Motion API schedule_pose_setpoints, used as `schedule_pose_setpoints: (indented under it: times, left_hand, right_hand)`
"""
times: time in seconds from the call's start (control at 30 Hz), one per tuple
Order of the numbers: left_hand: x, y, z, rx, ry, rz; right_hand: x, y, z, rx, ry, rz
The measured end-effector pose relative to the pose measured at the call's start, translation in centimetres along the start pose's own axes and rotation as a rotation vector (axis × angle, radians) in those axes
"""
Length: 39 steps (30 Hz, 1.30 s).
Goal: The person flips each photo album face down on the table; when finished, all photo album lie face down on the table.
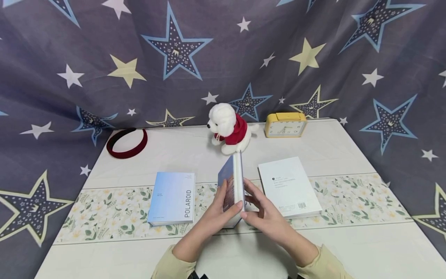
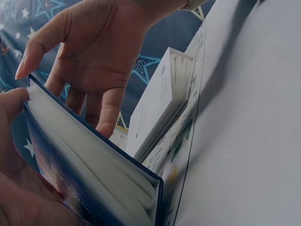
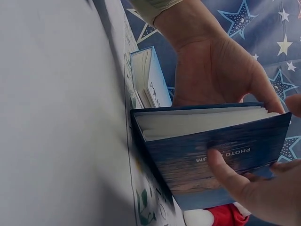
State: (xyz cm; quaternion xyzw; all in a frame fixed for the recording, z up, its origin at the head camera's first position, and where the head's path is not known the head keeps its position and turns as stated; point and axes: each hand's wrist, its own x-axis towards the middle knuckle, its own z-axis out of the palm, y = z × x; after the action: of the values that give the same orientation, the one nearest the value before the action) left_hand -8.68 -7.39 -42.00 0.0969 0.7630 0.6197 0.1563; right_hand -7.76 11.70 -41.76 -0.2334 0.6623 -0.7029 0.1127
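A dark blue photo album (image 1: 237, 174) stands upright on the table between both hands, its page edges towards me. My left hand (image 1: 218, 213) grips it, fingers on the left cover and thumb at the page edges. From the other side, my right hand (image 1: 266, 215) meets the album with relaxed fingers. In the right wrist view, an extended finger of the right hand (image 3: 254, 190) touches the cover over upside-down lettering. The left wrist view shows the album's white pages (image 2: 89, 146) between its covers.
To the left lies a light blue Polaroid box-like book (image 1: 172, 197); a white book (image 1: 289, 188) lies to the right. Behind are a white toy dog (image 1: 228, 130) in red, a yellow clock (image 1: 285, 126) and a dark red headband (image 1: 127, 155). A starry curtain (image 1: 216, 50) backs the table.
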Motion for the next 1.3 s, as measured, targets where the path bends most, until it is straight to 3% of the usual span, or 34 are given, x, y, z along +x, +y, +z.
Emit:
schedule_pose_setpoints:
  times: [0.53, 0.87, 1.1, 1.3]
  left_hand:
    - [-0.4, 0.4, -0.3, -0.081, -0.035, 0.078]
    - [-0.3, 0.3, -0.6, -0.321, 0.0, 0.089]
    - [-0.7, 0.4, -0.8, -0.404, 0.034, 0.128]
    - [-1.0, 0.4, -1.1, -0.451, 0.062, 0.206]
  right_hand:
    - [0.3, -0.2, 0.4, -0.1, -0.026, -0.07]
    - [0.3, 0.4, 0.3, -0.183, -0.065, -0.078]
    - [0.2, 1.7, 0.0, -0.265, -0.077, 0.03]
    - [0.3, 2.4, -0.3, -0.332, -0.087, 0.121]
